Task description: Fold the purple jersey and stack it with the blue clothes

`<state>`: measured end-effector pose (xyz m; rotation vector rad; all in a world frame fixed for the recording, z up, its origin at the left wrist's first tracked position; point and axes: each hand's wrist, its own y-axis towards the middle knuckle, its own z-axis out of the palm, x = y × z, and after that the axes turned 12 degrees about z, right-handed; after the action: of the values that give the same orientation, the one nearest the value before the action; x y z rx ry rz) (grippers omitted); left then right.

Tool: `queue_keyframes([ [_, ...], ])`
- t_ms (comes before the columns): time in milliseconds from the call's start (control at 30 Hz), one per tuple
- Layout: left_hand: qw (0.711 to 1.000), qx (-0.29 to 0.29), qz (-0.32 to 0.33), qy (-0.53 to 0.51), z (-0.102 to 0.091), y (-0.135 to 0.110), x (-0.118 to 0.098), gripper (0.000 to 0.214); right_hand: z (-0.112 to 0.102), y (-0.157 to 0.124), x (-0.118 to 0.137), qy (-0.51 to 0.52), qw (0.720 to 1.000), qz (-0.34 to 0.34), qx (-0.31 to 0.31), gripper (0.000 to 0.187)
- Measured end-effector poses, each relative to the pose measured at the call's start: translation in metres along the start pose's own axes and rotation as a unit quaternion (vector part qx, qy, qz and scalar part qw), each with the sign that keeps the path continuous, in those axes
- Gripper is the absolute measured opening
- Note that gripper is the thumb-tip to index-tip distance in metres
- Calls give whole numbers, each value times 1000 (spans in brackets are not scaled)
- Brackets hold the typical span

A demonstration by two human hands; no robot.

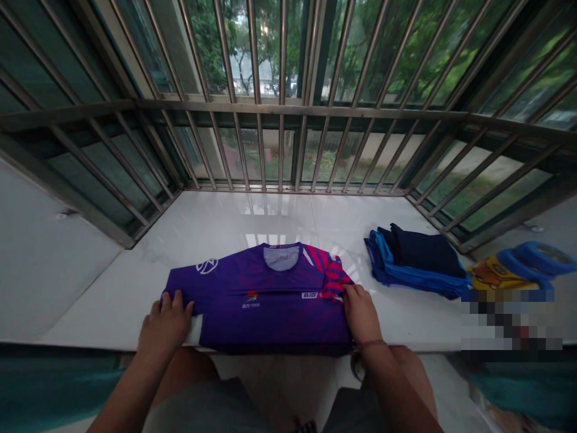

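Observation:
A purple T-shirt [270, 300] lies front side up on the white sill, its collar pointing toward the window and its lower part at the sill's front edge. The sleeve on the left is stretched outward. My left hand [167, 322] rests on that sleeve's end with its fingers lying flat and a little apart. On the other side, the pink-striped sleeve is folded in over the shirt's front. My right hand [360, 310] is closed at that sleeve and the shirt's side edge, fingertips pinching the cloth.
Right of the shirt lies a stack of folded dark and blue clothes [419, 258]. A yellow and blue item [518, 264] sits beyond it, beside a blurred-out patch. Metal window bars [279, 108] enclose the sill [225, 216] at the back and both sides.

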<state>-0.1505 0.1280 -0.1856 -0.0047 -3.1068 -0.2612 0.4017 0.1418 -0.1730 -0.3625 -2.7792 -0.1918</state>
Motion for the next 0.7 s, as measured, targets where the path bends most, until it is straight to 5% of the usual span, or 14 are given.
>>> queue_keyframes([
  [67,1000,-20,-2,24,-16,11,-28,65,1,2,1,15,1000,-3,1,40],
  [167,993,-26,112,-39,-30,43,-86,56,-8,13,-6,61,997,-19,32,38],
  [300,972,59,196,-117,-21,89,-141,59,-47,35,-40,61,998,9,22,35],
  [433,973,70,185,-120,-2,114,-146,65,-96,39,-79,-59,987,92,-121,42],
  [533,971,59,195,-124,7,118,-139,66,-114,29,-79,-119,962,112,-220,44],
  [600,970,55,202,-125,9,118,-136,68,-109,21,-59,-98,965,65,-236,42],
  [700,969,59,210,-119,7,116,-133,68,-77,10,-10,-43,983,-49,-170,45],
])
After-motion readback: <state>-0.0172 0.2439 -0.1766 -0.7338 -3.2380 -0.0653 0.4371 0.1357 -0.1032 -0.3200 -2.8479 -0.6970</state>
